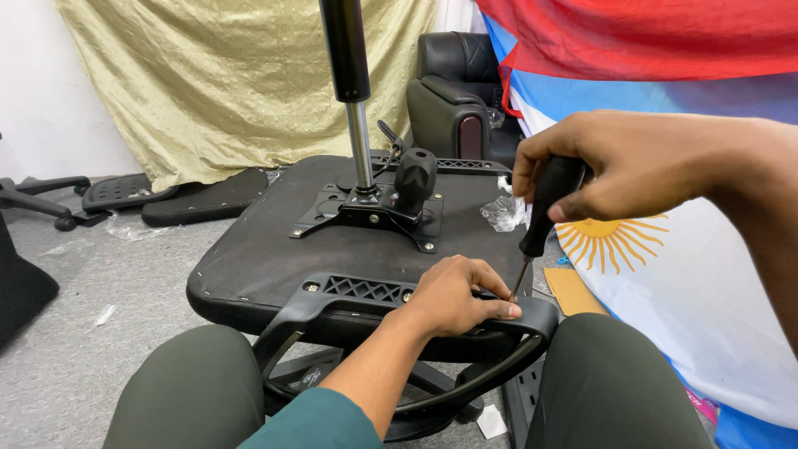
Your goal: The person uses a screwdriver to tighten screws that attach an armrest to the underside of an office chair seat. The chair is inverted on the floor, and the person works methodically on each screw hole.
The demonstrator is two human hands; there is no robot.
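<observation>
Right hand (pixel 632 162): we note it at right of centre, fingers wrapped shut around the black handle of a screwdriver (pixel 544 212).
Screwdriver axis: we read it as steeply tilted, handle up and to the right, shaft running down and left to the tip at about centre frame.
Tip position: it meets the armrest (pixel 399 312) bracket just beside the left fingertips; we cannot see the screw head itself.
Left hand (pixel 453 295): we log it lower centre, palm down on the armrest, fingers curled over the black plastic and pressing on it, thumb side nearest the screwdriver tip.
Key relation: the tip lies just right of the left fingers (pixel 499 309), below and left of the right hand; the right hand alone carries the tool.
Armrest: black loop, lying across the near edge of the seat underside (pixel 249 258), two bolts visible on its bracket to the left of the left hand.
Seat: upside down, centre frame, with the tilt mechanism (pixel 374 208) and gas cylinder (pixel 349 75) standing upright at upper centre.
Surroundings: we see a grey carpet floor (pixel 75 333), a beige curtain (pixel 233 75) upper left, a flag cloth (pixel 690 283) at right.
</observation>
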